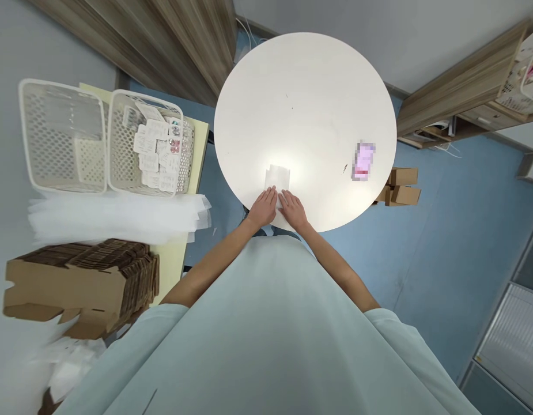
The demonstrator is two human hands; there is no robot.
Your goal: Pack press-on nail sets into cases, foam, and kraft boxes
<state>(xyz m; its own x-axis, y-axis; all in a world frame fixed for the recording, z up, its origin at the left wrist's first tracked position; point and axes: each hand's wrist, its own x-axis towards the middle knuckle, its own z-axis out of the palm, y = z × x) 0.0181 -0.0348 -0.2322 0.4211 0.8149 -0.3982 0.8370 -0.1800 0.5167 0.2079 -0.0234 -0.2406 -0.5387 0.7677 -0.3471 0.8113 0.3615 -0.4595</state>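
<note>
A small white folded sheet [278, 176], thin and soft-looking, lies flat near the front edge of the round white table [305, 86]. My left hand [263, 207] rests on its lower left part, fingers stretched forward and lying flat. On the lower right, my right hand [294, 208] touches the same sheet with its fingers extended. The two hands' fingertips almost meet over it. Whether anything is wrapped inside the sheet cannot be seen.
Left of me, a yellowish side table [169, 271] bears a basket of small carded packs [156, 153], a stack of white sheets [114, 218] and flattened cardboard boxes [71, 282]. Another white basket [63, 138] stands far left. A blurred pink rectangular object [363, 161] lies right on the round table.
</note>
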